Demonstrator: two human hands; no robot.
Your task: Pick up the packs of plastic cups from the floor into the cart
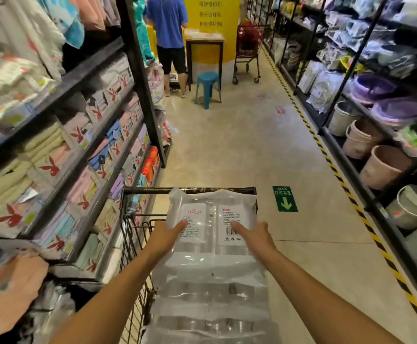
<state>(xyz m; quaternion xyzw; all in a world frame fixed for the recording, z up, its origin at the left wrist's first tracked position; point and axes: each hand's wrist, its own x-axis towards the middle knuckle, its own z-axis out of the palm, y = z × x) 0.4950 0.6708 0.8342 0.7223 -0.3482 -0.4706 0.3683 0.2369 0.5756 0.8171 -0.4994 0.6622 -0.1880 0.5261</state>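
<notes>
Two hands grasp one pack of plastic cups (211,234) from either side; the left hand (166,235) and the right hand (253,235) each lay a thumb on its top face, the other fingers hidden beneath it; the pack bears two white printed labels and is held over the cart (190,190), its far end overlapping the cart's far rim; below it, nearer the camera, more clear packs (210,304) lie stacked in the cart, at least three layers, though the see-through wrapping makes the edges merge, so the exact count is hard to make out; they cover the cart's right side and bottom, and its near end is cut off by the frame; one green arrow sign (285,198) is stuck to the floor just right of the cart; farther down the aisle stand one blue stool (207,88), one second cart (248,45) and one person in a blue shirt (167,21), cut off at the top edge; a blurred shape at lower left cannot be identified.
</notes>
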